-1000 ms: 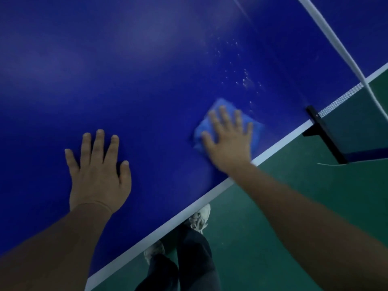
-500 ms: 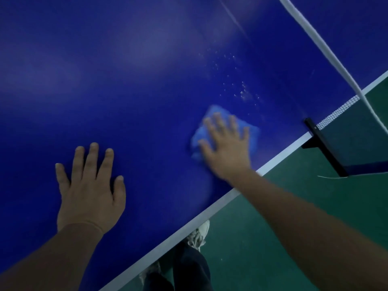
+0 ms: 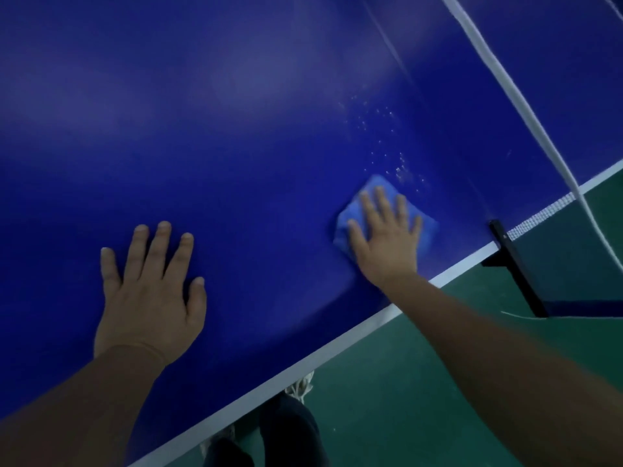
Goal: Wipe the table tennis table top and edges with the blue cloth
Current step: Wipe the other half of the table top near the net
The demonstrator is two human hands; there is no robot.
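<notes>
Cloth [image 3: 427, 228] crept up to the specks [image 3: 401, 168] under my right hand [image 3: 387, 244], fingers spread flat; left hand [image 3: 148, 298] stayed braced on the table [image 3: 236, 129], fingers straight. Specks came next.

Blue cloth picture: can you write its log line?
right hand presses cloth | left hand flat on table | specks beyond cloth

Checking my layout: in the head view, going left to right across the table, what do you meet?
Left hand flat on the table → right hand pressing the blue cloth → black net post.
</notes>
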